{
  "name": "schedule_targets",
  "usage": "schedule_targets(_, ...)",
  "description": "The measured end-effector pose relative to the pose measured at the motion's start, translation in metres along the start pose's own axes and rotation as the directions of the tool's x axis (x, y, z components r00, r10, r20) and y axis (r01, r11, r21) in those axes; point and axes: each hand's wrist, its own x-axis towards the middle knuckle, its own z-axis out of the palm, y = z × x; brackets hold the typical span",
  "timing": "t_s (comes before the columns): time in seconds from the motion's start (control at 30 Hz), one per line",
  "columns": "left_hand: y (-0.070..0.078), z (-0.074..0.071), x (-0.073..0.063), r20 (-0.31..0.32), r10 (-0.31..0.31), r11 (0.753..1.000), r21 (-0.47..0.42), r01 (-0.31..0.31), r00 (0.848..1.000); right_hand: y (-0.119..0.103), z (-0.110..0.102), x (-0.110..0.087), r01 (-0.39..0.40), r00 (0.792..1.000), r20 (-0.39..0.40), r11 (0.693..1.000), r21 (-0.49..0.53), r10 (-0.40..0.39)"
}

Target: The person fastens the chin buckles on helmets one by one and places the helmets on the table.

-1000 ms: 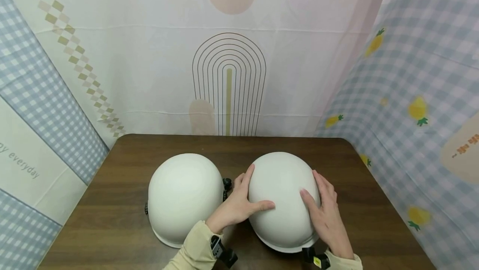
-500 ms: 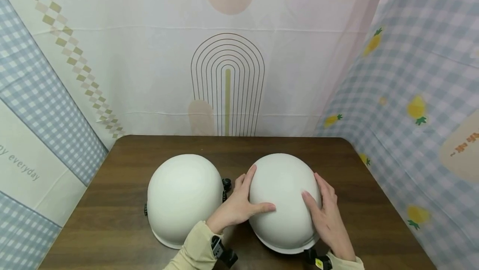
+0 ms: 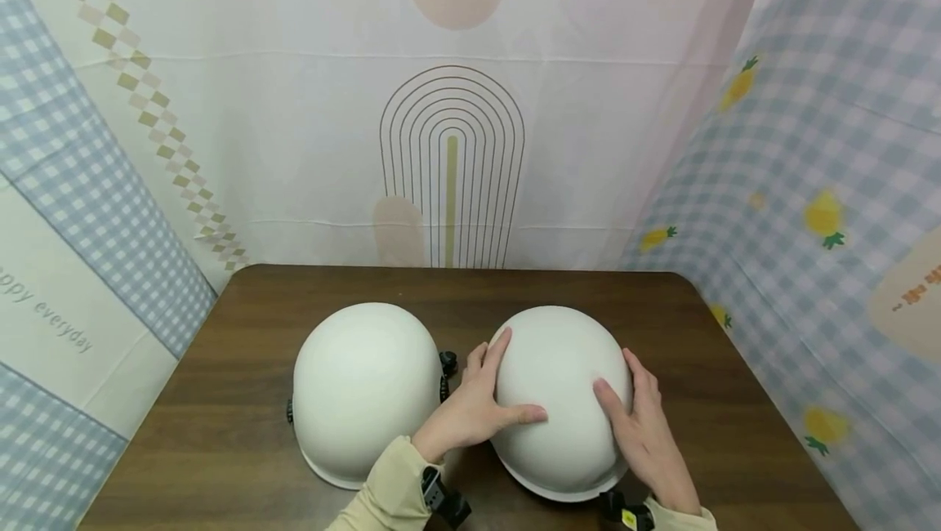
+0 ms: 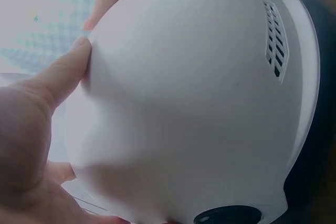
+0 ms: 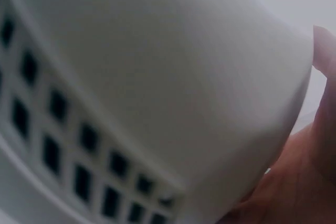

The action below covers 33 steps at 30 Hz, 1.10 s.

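A smooth white helmet (image 3: 559, 400) sits dome up at the right of the table, held from both sides. My left hand (image 3: 470, 412) grips its left side, fingers spread along the flank and thumb lying across the dome. On the opposite side, my right hand (image 3: 643, 429) holds it with the thumb on the shell and the fingers round the far flank. Slotted vents (image 4: 275, 43) near the rim and a black round part (image 4: 228, 215) show in the left wrist view. Close up in the right wrist view is a vent grid (image 5: 84, 156). The helmet's inside is hidden.
A second white helmet (image 3: 367, 392) stands to the left, close by my left forearm, with a black knob (image 3: 448, 363) on its right side. Both rest on a dark wooden table (image 3: 243, 335). A patterned curtain (image 3: 316, 147) hangs behind, with checked cloth (image 3: 787, 269) at the right.
The right helmet has shifted slightly toward me, its top tipping a little nearer, with both hands staying on it. The left helmet stays where it was.
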Motion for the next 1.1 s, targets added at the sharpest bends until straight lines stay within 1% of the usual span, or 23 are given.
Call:
schedule_targets(0.2,0.000,0.003,0.000,-0.018,0.008,0.999,0.034,-0.008,1.000,0.004,0.003,0.003,-0.046,0.998,0.046,0.999,-0.003,0.046)
schedule_targets(0.43,0.001,0.006,0.000,-0.020,0.014,0.998,0.056,-0.013,1.000,0.007,0.005,0.004,-0.048,0.996,0.077,0.999,0.007,0.047)
schedule_targets(0.83,0.000,0.009,0.004,-0.017,0.022,0.996,0.087,-0.020,1.000,0.007,0.007,0.004,-0.043,0.997,0.068,0.999,0.005,0.043)
schedule_targets(1.1,0.000,0.012,0.004,-0.011,0.015,0.992,0.123,-0.013,1.000,0.006,0.008,0.005,-0.008,0.999,0.046,1.000,0.003,0.008)
